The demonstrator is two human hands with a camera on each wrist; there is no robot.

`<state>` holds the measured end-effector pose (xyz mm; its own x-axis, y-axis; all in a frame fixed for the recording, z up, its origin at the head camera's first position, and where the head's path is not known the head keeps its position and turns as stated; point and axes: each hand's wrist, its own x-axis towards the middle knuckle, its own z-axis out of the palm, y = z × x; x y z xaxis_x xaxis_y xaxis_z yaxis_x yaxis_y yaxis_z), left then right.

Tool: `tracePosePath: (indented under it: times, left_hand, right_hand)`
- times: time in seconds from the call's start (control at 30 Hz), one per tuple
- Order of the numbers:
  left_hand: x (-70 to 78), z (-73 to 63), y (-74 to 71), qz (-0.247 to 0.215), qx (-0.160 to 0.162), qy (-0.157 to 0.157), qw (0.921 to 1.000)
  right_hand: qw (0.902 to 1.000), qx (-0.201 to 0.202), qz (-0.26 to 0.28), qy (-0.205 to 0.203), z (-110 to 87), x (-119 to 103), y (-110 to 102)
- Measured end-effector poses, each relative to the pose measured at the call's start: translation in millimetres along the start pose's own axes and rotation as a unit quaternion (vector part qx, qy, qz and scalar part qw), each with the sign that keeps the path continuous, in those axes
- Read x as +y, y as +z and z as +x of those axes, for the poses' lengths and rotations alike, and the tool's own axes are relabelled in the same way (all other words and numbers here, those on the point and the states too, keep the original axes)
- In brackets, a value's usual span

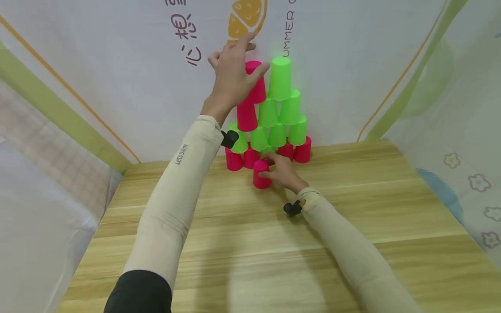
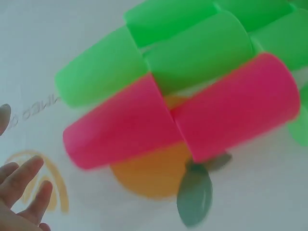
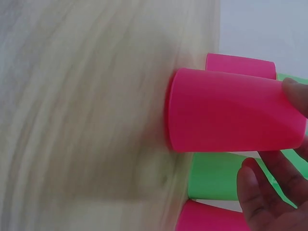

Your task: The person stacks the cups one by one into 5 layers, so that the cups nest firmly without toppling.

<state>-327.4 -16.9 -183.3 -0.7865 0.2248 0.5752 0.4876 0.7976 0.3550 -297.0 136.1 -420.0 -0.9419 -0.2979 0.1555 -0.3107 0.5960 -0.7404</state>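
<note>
My left hand (image 1: 233, 69), fingers spread, is up beside the top pink cup (image 1: 257, 89). In the left wrist view its fingers (image 2: 29, 175) are apart from that cup, which stands upside down on another pink cup (image 2: 236, 110). Low in front of the stack, my right hand (image 1: 285, 171) holds a single upside-down pink cup (image 1: 261, 177) near its closed end. The right wrist view shows the thumb (image 3: 296, 94) on one side of this cup and fingers on the other, its rim close to the tabletop. Behind it is a green bottom-row cup (image 3: 214, 175).
Pink and green cups form a tall tiered stack against the white printed cloth (image 1: 332, 52), with a green cup (image 1: 280, 78) beside the top pink one. More pink cups (image 1: 302, 150) stand along the bottom. Wooden tabletop (image 1: 188, 261) extends toward me.
</note>
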Motion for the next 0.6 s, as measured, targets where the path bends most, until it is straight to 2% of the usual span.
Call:
tracePosePath:
  times: [0.17, 0.3, 0.43, 0.6]
  left_hand:
    - [-22.7, -20.6, -14.8, -0.048, 0.016, -0.015, 0.9986]
    - [-46.5, -41.0, -16.2, -0.085, 0.01, -0.035, 0.9957]
    - [-70.8, -64.5, -5.6, -0.132, -0.008, -0.066, 0.989]
    - [-97.5, -101.9, 21.4, -0.178, -0.038, -0.085, 0.9795]
  right_hand:
    - [0.9998, 0.0, 0.014, -0.012, 0.3, -0.2, -9.4]
    - [0.9999, 0.006, 0.001, -0.014, 0.5, -0.8, -24.2]
    - [0.9996, 0.01, -0.023, -0.016, 1.7, -1.8, -39.4]
    - [0.9995, 0.003, -0.032, -0.008, 2.9, -5.7, -54.9]
